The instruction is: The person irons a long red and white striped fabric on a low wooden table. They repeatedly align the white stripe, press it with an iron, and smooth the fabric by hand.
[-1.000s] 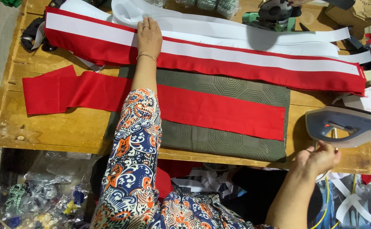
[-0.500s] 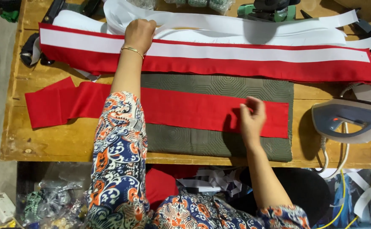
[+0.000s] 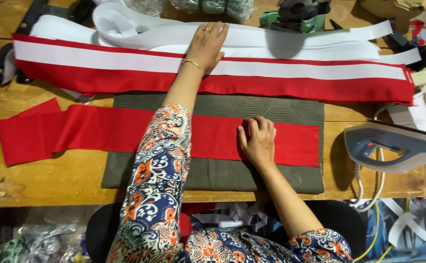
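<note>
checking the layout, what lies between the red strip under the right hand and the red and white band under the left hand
In the head view, a bare stretch of the green quilted mat separates the red strip from the red-and-white band; the left forearm crosses it.

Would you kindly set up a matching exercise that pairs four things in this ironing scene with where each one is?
Things:
1. left hand
2. right hand
3. iron
4. grey quilted pad

Places:
A. standing at the right end of the table
B. flat on the near red fabric strip
C. lying under the near red strip
D. on the white bands at the far side

Pairs: 1-D, 2-B, 3-A, 4-C
</note>
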